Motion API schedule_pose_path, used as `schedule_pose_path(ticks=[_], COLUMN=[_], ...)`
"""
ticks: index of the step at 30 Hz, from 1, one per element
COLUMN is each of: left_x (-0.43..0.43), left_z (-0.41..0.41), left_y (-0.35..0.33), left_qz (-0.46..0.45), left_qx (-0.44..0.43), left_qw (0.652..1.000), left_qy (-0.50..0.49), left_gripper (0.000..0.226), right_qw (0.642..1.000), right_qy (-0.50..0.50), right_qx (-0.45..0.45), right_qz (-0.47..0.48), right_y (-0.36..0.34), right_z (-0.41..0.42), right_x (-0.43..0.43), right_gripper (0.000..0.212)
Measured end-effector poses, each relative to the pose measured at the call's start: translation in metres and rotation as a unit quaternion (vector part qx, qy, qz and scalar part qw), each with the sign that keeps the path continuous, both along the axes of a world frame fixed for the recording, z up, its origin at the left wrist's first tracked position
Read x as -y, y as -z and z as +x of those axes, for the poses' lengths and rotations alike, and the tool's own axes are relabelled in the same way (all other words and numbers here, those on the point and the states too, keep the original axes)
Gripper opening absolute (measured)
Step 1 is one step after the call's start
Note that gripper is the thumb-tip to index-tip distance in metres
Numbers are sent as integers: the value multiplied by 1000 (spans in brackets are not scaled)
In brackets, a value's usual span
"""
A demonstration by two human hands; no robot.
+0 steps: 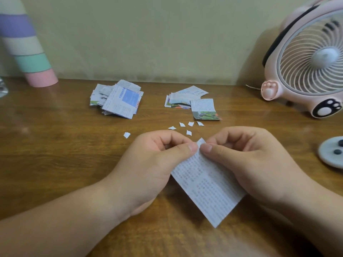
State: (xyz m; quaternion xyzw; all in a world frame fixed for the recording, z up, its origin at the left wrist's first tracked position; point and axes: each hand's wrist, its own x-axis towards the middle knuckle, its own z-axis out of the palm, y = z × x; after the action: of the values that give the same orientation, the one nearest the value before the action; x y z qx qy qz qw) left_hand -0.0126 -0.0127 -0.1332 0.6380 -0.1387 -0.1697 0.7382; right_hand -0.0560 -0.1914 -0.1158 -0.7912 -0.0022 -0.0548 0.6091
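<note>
A folded piece of printed paper (pixel 207 184) is held above the wooden table (pixel 55 145), one corner pointing away from me. My left hand (pixel 148 164) and my right hand (pixel 250 160) both pinch that far corner between thumb and forefinger, thumbs nearly touching. Several tiny torn paper scraps (pixel 185 127) lie on the table just beyond my hands, and one more scrap (pixel 127 135) sits further left.
Two heaps of folded printed paper pieces lie at the back, a left pile (pixel 117 99) and a right pile (pixel 193 102). A pink fan (pixel 306 62) stands at the right, a striped cone-shaped object (pixel 27 49) at the left, a small round dish (pixel 332 153) at the right edge.
</note>
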Motion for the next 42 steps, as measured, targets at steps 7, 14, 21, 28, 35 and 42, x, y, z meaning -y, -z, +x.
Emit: schedule_pose_path(ticks=[7,14,21,28,35,42], left_x=[0,1,2,-1,2,2], left_z=[2,2,3,3,2,4], left_y=[-5,-3,3,1,-2,-4], left_qz=[-42,-40,-21,-44,-30,-43], left_qx=[-72,-48,-8,-16,2,12], left_qw=[996,998,1000,998,995,991], left_qy=[12,12,6,36,-91,-128], left_gripper=[35,21,16,25,15,26], right_qw=[1000,1000,1000,999,996,999], right_qy=[8,1,1,-10,-31,22], right_qx=[8,18,3,-22,-28,4], right_qz=[4,3,10,22,80,25], right_y=[-1,1,1,-2,1,-4], right_z=[0,-1,-1,-2,2,6], right_x=[-1,-1,0,-1,7,16], right_gripper=[20,19,20,13,28,24])
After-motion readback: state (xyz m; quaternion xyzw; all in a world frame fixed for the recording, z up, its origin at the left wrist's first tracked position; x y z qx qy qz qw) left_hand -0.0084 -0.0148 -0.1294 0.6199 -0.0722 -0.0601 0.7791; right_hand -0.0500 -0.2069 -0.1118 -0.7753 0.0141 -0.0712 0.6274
